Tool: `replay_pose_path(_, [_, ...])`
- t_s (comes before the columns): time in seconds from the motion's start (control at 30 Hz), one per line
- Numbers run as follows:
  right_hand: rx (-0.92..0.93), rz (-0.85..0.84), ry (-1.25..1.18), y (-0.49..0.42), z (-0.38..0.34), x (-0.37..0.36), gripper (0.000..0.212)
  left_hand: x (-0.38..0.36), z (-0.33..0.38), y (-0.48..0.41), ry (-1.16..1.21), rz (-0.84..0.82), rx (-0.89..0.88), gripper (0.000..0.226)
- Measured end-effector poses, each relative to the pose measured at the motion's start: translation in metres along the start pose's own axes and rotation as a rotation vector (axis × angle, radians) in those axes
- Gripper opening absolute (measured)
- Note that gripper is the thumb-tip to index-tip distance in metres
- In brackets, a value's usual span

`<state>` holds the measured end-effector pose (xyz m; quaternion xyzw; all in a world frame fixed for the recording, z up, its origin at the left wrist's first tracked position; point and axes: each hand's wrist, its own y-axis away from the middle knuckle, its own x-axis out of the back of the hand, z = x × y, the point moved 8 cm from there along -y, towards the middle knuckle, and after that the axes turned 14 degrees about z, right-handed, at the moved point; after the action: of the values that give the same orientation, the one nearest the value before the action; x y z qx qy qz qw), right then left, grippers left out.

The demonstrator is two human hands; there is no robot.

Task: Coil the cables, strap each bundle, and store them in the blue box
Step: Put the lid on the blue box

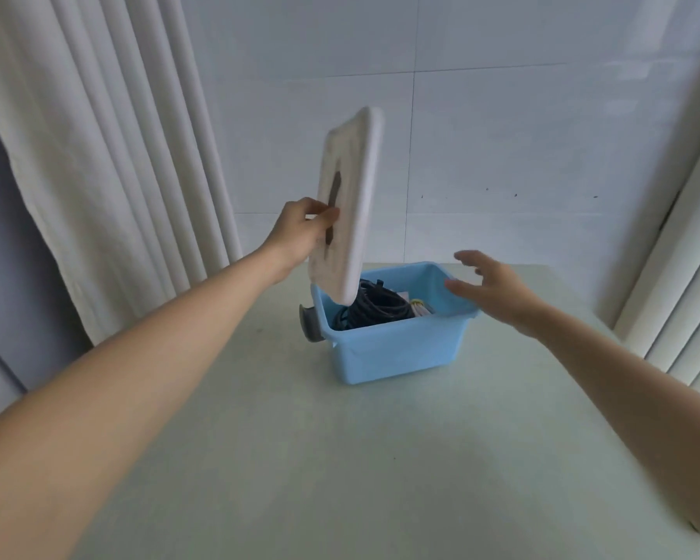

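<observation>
Left forearm (158, 357) and right forearm (623, 377) stretch out from the near edge, both bare. Now to the business: black cables (380, 307) sit coiled inside the blue box (397, 353), which stands mid-way across the pale surface (340, 458), toward its far side. Beside the coil, at the box's right end, is something white and yellow (420, 308), too small to name.

Cables like these look soft and springy, not heavy. I'd take a coil across the whole loop, never by one strand, or it spills open. Whether this one is strapped, I can't tell from here.

Above the box's left end the white lid (352, 187) is up, nearly on edge, its low corner dipping in front of the cables. The left grip (300, 232) is clamped on the lid's left edge, thumb on the face by the dark slot (334, 196). It looks a stiff, light panel. One hand carries it fine, though an edge pinch could let it swing.

The right grip (494, 293) is spread wide, holding nothing, hovering at the box's right rim. Touching or not, I can't say. It's a thin plastic box, likely light and ready to slide, so that rim is the place to steady it.

A grey clip (310, 323) sits on the box's left wall. There's a white curtain (98, 135) at far left, a tiled wall (502, 115) behind and a slatted blind (683, 297) on the right.
</observation>
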<state>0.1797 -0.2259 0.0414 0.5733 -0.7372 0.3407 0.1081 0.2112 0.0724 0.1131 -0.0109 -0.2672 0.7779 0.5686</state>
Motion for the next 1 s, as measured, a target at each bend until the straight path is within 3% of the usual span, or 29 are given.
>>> replay_pose_path(0.1, [-0.251,-0.118,-0.313,0.002,0.025,-0.012,0.042,-0.020,0.011,0.005,-0.117,-0.079,-0.091,0.025])
replay_pose_path(0.23, [-0.526,0.004,-0.625,-0.001,0.047,0.000,0.047,-0.046,0.013,0.014,-0.365,-0.177,-0.235,0.023])
replay_pose_path(0.43, [-0.617,0.012,-0.719,-0.003,0.061,0.005,0.046,-0.097,0.006,0.050,-0.859,-0.322,-0.454,0.026])
replay_pose_path(0.77, [-0.537,-0.067,-0.611,0.009,0.066,-0.011,0.032,-0.097,-0.006,0.050,-0.932,-0.355,-0.538,0.024])
replay_pose_path(1.0, [-0.558,0.001,-0.741,0.023,0.070,-0.021,0.025,-0.084,-0.037,0.051,-0.693,-0.161,-0.285,0.020])
